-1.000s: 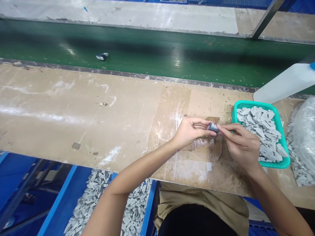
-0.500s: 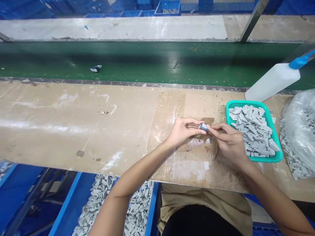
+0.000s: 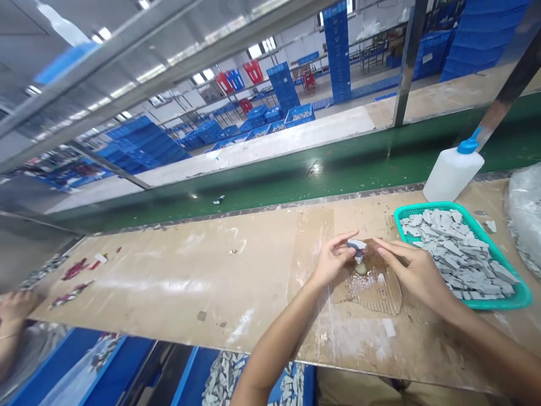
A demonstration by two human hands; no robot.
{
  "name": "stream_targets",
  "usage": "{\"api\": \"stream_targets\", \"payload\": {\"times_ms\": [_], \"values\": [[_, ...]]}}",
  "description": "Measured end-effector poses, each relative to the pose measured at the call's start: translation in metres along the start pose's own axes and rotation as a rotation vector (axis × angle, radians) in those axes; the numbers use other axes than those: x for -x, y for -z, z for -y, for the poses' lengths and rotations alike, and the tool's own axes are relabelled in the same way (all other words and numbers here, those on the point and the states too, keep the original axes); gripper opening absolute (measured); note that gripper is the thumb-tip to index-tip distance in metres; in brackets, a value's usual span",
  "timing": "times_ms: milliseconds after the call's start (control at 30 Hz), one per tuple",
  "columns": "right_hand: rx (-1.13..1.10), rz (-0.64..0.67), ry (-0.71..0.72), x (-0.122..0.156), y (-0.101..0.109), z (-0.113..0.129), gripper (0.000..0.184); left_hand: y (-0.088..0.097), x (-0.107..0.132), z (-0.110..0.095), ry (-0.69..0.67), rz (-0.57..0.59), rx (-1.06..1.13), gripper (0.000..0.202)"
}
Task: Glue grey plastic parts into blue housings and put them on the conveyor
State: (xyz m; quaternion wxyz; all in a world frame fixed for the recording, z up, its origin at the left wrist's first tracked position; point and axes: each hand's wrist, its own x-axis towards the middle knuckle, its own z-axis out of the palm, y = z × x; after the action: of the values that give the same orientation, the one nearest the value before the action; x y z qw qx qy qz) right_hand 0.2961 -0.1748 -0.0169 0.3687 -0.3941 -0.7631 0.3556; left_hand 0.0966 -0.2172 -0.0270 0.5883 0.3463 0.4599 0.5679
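Observation:
Pinched in the fingers of my left hand (image 3: 332, 260) is a small dark-blue and white plastic piece (image 3: 357, 245), held above the worktable. Just to its right is my right hand (image 3: 418, 270), thumb and forefinger brought together a little apart from the piece. Whether anything tiny sits between those fingertips I cannot make out. Beneath both hands lies a scrap of cardboard (image 3: 386, 296), wet and shiny, with a small round yellowish blob (image 3: 361, 269) on it. A green basket (image 3: 524, 296) full of light-grey plastic pieces (image 3: 460, 248) stands beside my right hand.
A white bottle with a blue cap (image 3: 452, 172) stands behind the basket, near a clear plastic bag (image 3: 526, 197). Past the table (image 3: 253, 270) runs a green belt (image 3: 270, 189) carrying a small piece (image 3: 218, 200). Another person's hand (image 3: 19, 304) rests at far left.
My view has tilted up and swung left, showing more of the room. My right fingers have come away from the blue and white piece, which my left hand still holds.

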Motion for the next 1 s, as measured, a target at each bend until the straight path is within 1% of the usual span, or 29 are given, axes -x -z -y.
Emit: {"api": "stream_targets", "payload": {"times_ms": [100,200,333,400,467,533,600,633,700,767,833,900,1000], "values": [[-0.032,-0.033,-0.004,0.0,0.004,0.001,0.034,0.0,0.001,-0.001,-0.023,-0.054,0.191,0.052],[-0.045,-0.047,-0.006,0.0,0.005,0.002,0.034,0.001,0.0,-0.003,0.0,-0.109,0.323,0.041],[-0.054,-0.055,-0.016,0.001,0.004,0.003,0.034,0.004,-0.001,-0.005,0.042,-0.207,0.42,0.028],[-0.051,-0.071,-0.021,-0.001,0.007,0.002,0.034,0.006,-0.001,-0.006,0.064,-0.237,0.44,0.025],[-0.027,-0.105,-0.035,-0.006,0.015,-0.001,0.035,0.007,-0.002,-0.006,0.088,-0.244,0.441,0.026],[0.028,-0.155,-0.061,-0.014,0.028,-0.006,0.036,0.008,-0.004,-0.008,0.091,-0.247,0.428,0.026],[0.132,-0.21,-0.093,-0.023,0.043,-0.016,0.035,0.009,-0.007,-0.009,0.073,-0.283,0.417,0.023],[0.211,-0.215,-0.111,-0.027,0.05,-0.021,0.034,0.011,-0.009,-0.01,0.064,-0.316,0.412,0.02],[0.403,-0.172,-0.162,-0.032,0.059,-0.032,0.035,0.016,-0.014,-0.012,0.071,-0.39,0.387,0.011],[0.565,-0.064,-0.226,-0.033,0.061,-0.039,0.037,0.023,-0.022,-0.015,0.109,-0.464,0.355,0.005],[0.667,0.051,-0.269,-0.032,0.057,-0.042,0.037,0.032,-0.033,-0.02,0.136,-0.537,0.359,0.008],[0.73,0.124,-0.27,-0.029,0.051,-0.042,0.034,0.041,-0.048,-0.027,0.126,-0.589,0.389,0.012],[0.8,0.158,-0.216,-0.026,0.045,-0.038,0.027,0.052,-0.077,-0.04,0.055,-0.584,0.415,0.016]]}}
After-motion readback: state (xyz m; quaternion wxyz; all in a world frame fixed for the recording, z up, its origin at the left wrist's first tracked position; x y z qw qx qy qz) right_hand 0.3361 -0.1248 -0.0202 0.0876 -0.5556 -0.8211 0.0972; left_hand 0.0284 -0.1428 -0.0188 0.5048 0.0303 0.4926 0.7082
